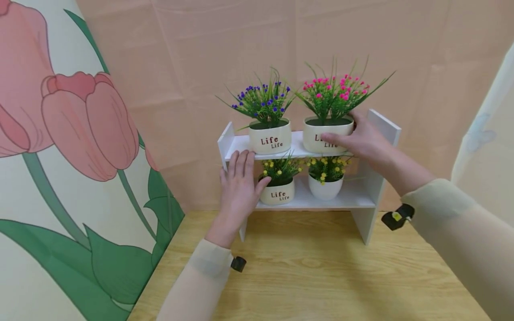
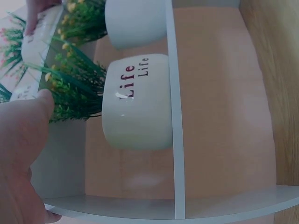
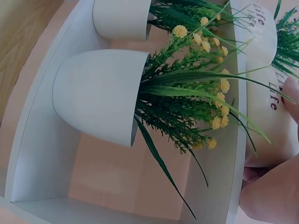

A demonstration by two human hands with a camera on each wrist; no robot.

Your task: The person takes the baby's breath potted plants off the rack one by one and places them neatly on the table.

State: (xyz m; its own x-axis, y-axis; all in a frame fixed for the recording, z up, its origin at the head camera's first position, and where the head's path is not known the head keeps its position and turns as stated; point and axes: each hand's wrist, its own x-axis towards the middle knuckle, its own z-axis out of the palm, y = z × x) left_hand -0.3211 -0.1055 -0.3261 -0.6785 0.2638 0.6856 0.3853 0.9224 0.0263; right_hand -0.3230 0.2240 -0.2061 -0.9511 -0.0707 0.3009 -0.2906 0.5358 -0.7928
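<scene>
On the upper board of a white two-tier shelf (image 1: 363, 198) stand two oval cream pots lettered "Life". My right hand (image 1: 367, 138) grips the pot with pink flowers (image 1: 311, 133), thumb across its front and fingers round its right side. Beside it, to the left, is the pot with purple-blue flowers (image 1: 270, 136). My left hand (image 1: 238, 187) rests with its fingers extended against the upper board's front edge near the left end. Below, a lettered pot with yellow flowers (image 2: 138, 102) and a plain white pot with yellow flowers (image 3: 100, 93) stand on the lower board.
The shelf stands on a wood-grain table (image 1: 305, 267) against a pinkish cloth backdrop (image 1: 192, 111). A panel with large printed tulips (image 1: 88, 125) rises at the left. A pale, translucent curtain-like sheet (image 1: 490, 125) hangs at the right edge.
</scene>
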